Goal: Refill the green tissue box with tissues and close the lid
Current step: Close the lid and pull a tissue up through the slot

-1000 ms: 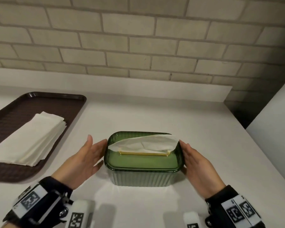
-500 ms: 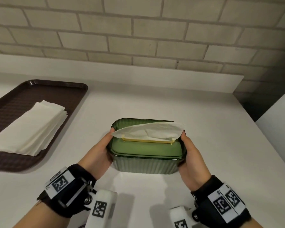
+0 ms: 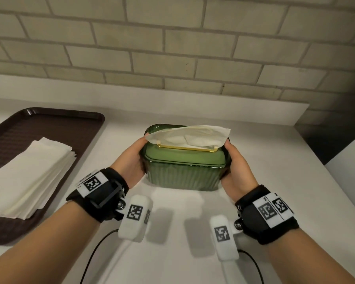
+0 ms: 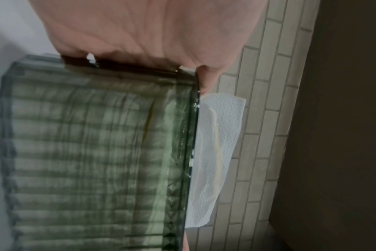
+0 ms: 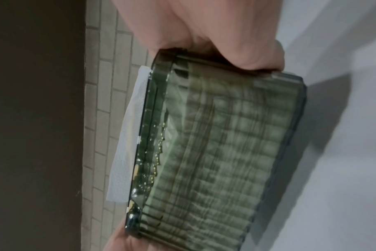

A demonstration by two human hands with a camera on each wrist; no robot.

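Observation:
The green ribbed tissue box (image 3: 182,177) sits on the white counter with its lid (image 3: 182,157) on, and a white tissue (image 3: 191,136) sticks up through the gold-edged slot. My left hand (image 3: 132,158) grips the box's left end, thumb at the lid's rim. Its right end is gripped by my right hand (image 3: 235,167). In the left wrist view the box (image 4: 92,152) fills the frame under my palm, with the tissue (image 4: 213,152) beside it. From the right wrist, the box (image 5: 221,144) shows the same way, fingers curled over its end.
A dark brown tray (image 3: 55,128) at the left holds a stack of white tissues (image 3: 29,175). A brick wall (image 3: 172,48) with a white ledge runs behind the counter. A dark gap (image 3: 324,140) lies at the far right. Cables trail near the counter's front edge.
Both hands came in from beside the box and closed round its ends. The head view has shifted, so the box sits a little higher and nearer the wall.

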